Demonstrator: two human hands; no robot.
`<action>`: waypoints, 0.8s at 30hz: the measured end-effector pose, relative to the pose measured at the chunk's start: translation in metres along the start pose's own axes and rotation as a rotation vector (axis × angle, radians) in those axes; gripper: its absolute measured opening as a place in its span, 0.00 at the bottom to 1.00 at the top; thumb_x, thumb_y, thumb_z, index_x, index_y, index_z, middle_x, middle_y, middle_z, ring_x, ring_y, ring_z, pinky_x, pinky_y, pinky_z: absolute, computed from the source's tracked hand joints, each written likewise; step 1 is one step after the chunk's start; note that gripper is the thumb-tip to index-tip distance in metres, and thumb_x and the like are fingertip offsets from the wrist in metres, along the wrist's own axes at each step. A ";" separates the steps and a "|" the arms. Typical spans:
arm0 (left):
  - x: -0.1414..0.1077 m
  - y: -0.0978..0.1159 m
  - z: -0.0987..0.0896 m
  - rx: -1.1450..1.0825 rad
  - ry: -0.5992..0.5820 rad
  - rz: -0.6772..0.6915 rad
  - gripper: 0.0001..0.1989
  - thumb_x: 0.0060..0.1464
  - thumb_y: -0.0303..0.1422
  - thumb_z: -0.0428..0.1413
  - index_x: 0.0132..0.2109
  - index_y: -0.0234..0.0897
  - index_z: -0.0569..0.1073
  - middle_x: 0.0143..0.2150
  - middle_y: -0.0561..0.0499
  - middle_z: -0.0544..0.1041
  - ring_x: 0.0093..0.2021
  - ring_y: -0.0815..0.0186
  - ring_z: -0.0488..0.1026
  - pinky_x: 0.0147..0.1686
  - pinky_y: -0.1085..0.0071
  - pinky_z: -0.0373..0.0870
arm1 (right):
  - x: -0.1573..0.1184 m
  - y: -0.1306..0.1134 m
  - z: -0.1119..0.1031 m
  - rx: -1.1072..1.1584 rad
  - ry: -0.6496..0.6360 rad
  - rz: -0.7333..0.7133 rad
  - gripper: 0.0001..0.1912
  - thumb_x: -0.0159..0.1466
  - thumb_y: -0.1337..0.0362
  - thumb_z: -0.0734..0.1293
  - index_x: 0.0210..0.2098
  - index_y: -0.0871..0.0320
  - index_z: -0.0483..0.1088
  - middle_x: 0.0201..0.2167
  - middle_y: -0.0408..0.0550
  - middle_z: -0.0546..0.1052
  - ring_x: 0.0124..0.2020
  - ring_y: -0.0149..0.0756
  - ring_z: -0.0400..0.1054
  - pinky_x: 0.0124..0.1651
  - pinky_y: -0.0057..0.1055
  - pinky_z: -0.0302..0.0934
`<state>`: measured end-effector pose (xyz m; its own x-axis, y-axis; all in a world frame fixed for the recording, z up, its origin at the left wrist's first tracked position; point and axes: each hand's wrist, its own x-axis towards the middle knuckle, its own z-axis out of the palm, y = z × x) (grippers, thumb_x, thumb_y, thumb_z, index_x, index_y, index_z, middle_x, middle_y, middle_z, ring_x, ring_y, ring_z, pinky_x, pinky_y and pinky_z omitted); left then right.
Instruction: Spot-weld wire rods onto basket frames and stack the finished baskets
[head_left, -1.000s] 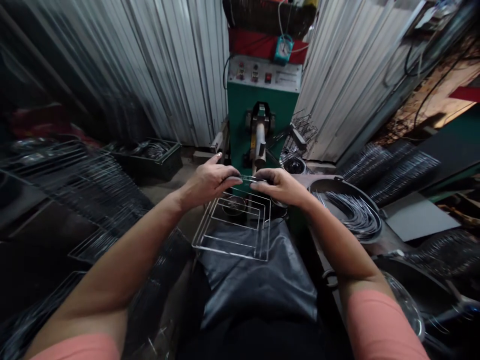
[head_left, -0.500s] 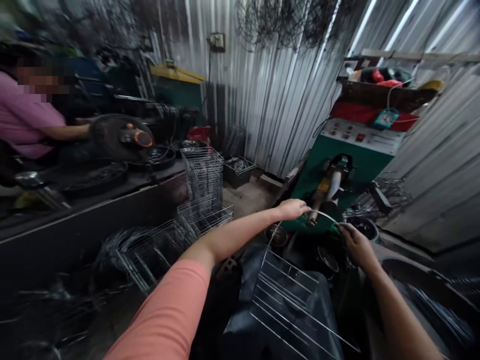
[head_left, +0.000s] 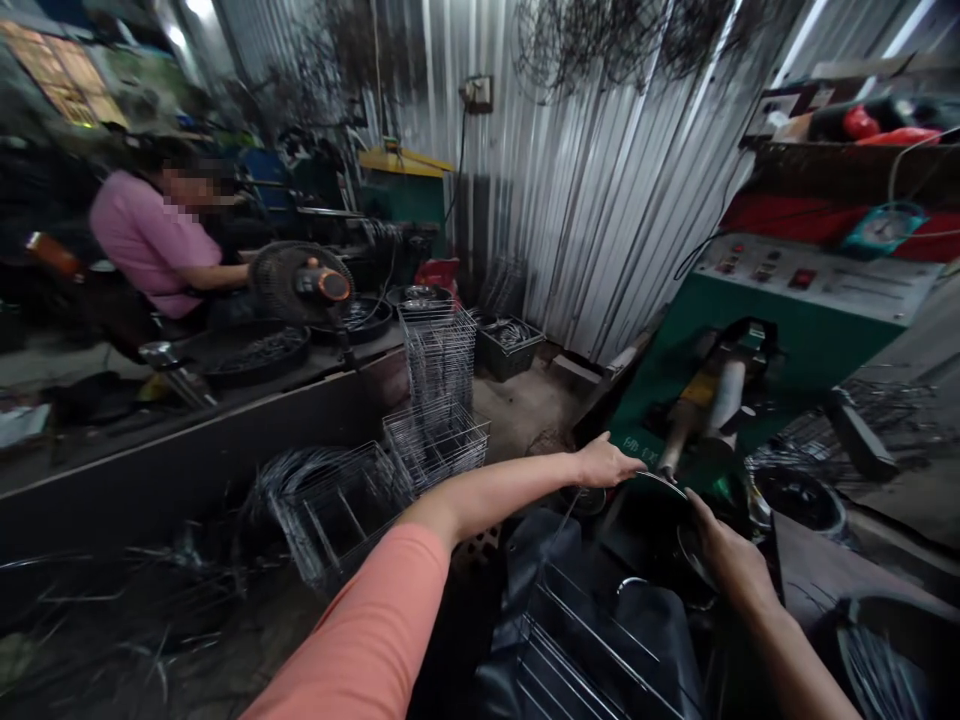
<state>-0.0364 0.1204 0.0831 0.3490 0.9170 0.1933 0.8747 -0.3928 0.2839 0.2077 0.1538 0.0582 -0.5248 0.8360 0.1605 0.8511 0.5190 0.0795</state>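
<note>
My left hand (head_left: 609, 463) and my right hand (head_left: 714, 540) are both closed on a thin curved metal wire (head_left: 661, 482), one at each end of the arc that shows. The wire is held just in front of the electrode arms (head_left: 697, 420) of a green machine (head_left: 802, 325). Below my hands, a wire rack (head_left: 574, 640) with several parallel rods lies across dark cloth over my lap. A thin rod rises from the rack toward my left wrist; whether it joins the curved wire I cannot tell.
Stacked wire baskets (head_left: 439, 365) stand on the floor at left, beside a coil of wire (head_left: 289, 490). A fan (head_left: 300, 285) and a co-worker (head_left: 154, 235) are beyond a low dark barrier (head_left: 225, 440). A tub of wire pieces (head_left: 885, 650) sits at my right.
My view has swung left, so the surroundings sit further right and the co-worker shows more fully. Both hands keep hold of the curved wire, now slightly lower in view. The rack has shifted a little.
</note>
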 end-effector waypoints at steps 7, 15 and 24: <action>0.010 -0.018 0.016 0.109 -0.001 0.131 0.15 0.52 0.28 0.51 0.48 0.40 0.72 0.30 0.50 0.79 0.34 0.62 0.74 0.56 0.49 0.46 | 0.013 -0.012 -0.002 -0.107 -0.143 -0.014 0.26 0.62 0.74 0.52 0.60 0.58 0.57 0.39 0.58 0.75 0.32 0.42 0.73 0.30 0.30 0.63; 0.024 -0.023 0.031 -0.255 0.103 0.094 0.13 0.50 0.27 0.51 0.42 0.42 0.75 0.26 0.50 0.77 0.32 0.60 0.74 0.58 0.51 0.46 | 0.012 -0.005 -0.019 0.041 -0.246 0.041 0.24 0.64 0.71 0.53 0.60 0.55 0.55 0.41 0.55 0.75 0.40 0.40 0.71 0.38 0.29 0.60; 0.023 -0.007 0.013 0.150 -0.174 0.015 0.20 0.59 0.38 0.43 0.56 0.45 0.66 0.40 0.48 0.79 0.40 0.60 0.75 0.40 0.67 0.66 | 0.009 -0.008 -0.007 0.060 -0.251 0.064 0.22 0.67 0.66 0.51 0.60 0.53 0.53 0.44 0.53 0.74 0.42 0.41 0.70 0.40 0.30 0.60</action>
<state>-0.0298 0.1449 0.0732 0.4035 0.9146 0.0274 0.9048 -0.4033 0.1367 0.1964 0.1554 0.0661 -0.4639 0.8817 -0.0859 0.8842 0.4668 0.0174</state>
